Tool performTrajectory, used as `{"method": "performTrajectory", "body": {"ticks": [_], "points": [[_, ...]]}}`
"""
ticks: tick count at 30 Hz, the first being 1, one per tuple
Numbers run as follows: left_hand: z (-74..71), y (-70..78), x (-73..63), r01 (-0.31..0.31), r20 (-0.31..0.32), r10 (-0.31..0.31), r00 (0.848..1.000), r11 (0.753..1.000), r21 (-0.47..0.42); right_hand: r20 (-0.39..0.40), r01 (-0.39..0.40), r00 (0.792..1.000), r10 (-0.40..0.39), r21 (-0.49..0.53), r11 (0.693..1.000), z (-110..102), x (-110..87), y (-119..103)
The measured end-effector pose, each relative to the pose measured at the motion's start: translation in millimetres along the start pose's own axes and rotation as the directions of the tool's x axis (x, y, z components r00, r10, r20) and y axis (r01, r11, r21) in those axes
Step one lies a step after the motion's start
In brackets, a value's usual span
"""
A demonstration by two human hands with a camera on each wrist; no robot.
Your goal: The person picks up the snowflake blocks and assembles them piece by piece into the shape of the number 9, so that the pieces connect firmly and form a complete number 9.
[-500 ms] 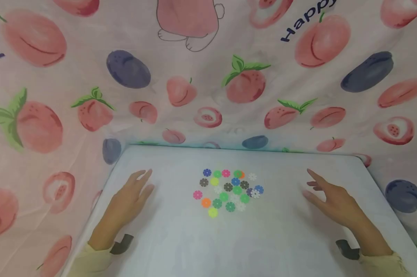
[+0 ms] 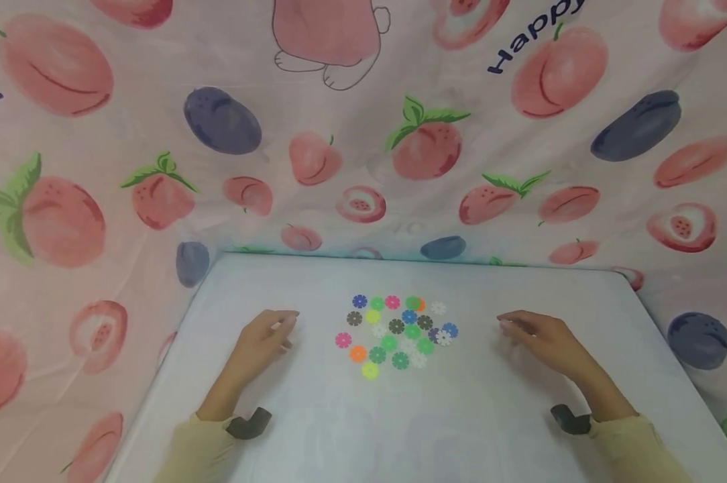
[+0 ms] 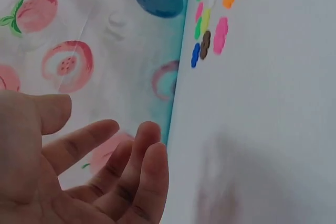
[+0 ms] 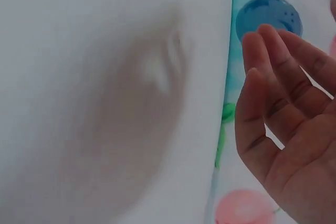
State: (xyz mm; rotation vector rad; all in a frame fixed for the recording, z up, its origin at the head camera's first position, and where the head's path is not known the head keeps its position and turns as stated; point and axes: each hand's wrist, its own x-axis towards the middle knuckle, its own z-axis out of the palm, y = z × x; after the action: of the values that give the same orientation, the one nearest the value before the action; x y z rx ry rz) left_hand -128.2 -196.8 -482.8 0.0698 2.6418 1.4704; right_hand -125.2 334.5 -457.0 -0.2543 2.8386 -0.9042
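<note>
My left hand (image 2: 257,345) and right hand (image 2: 553,345) hover, fingers loosely bent, gripping nothing; the notched discs (image 2: 396,326) lie scattered between them on the white table (image 2: 363,429), so I judge the handling is all to do; some overlap, though whether any are joined I can't tell; no container shows.

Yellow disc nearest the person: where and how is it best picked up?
I'd pinch the yellow disc by its rim, coming from the near side, perhaps with the closer left hand. It lies flat, so the rim seems easiest to catch; only table lies in front, while an orange disc and a green disc crowd its far side.
</note>
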Motion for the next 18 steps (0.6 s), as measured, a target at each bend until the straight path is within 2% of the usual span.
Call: {"method": "performTrajectory", "body": {"ticks": [3,6,10,18], "points": [[9.0,-1.2,6.9,0.096,0.025,-0.094,0.995,0.993,-0.064,0.076,-0.045,0.997,0.035,0.132,0.99,4,6.2,-2],[20.1,-1.3,14.5,0.156,0.039,-0.153,0.987,0.984,-0.09,0.137,-0.119,0.986,0.092,0.199,0.973,10,14.5,-5],[33.9,-0.2,21.6,0.189,0.039,-0.186,0.982,0.978,-0.09,0.179,-0.21,0.968,0.177,0.188,0.959,20,25.6,-11],[55.3,2.3,32.5,0.208,0.054,-0.203,0.978,0.973,-0.101,0.211,-0.313,0.938,0.274,0.183,0.932,33,42.5,-27]]}}
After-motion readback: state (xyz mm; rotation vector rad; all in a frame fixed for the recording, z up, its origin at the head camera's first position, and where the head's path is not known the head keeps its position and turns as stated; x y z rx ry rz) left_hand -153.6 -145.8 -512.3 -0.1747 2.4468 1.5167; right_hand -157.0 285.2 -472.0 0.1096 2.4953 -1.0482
